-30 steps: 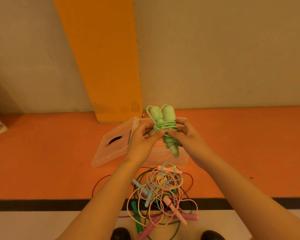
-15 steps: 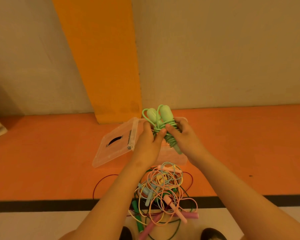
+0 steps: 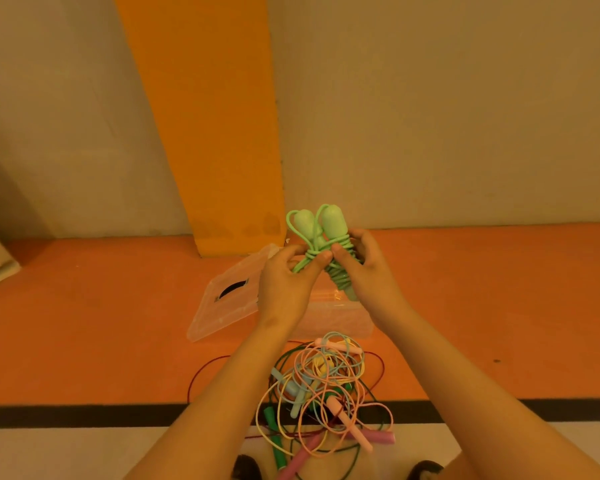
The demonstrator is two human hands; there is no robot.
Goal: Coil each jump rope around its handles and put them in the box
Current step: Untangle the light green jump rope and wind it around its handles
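A light green jump rope [image 3: 329, 226] with its cord wound around both handles is held up above the box. My left hand [image 3: 286, 285] pinches the coil from the left, and my right hand [image 3: 364, 271] grips it from the right. The clear plastic box [image 3: 340, 322] lies on the orange floor right under my hands, mostly hidden by them. Nearer to me lies a tangled pile of jump ropes [image 3: 326, 389] in pink, yellow, blue, dark green and red.
The box's clear lid [image 3: 227, 296] lies propped open to the left of the box. An orange pillar [image 3: 208, 133] and a beige wall stand behind. A black floor stripe [image 3: 84, 415] crosses near me. My shoe tips [image 3: 246, 469] show at the bottom edge.
Both hands keep the green rope between them; the bundle has stayed above the box, with the fingers shifting slightly around the coil.
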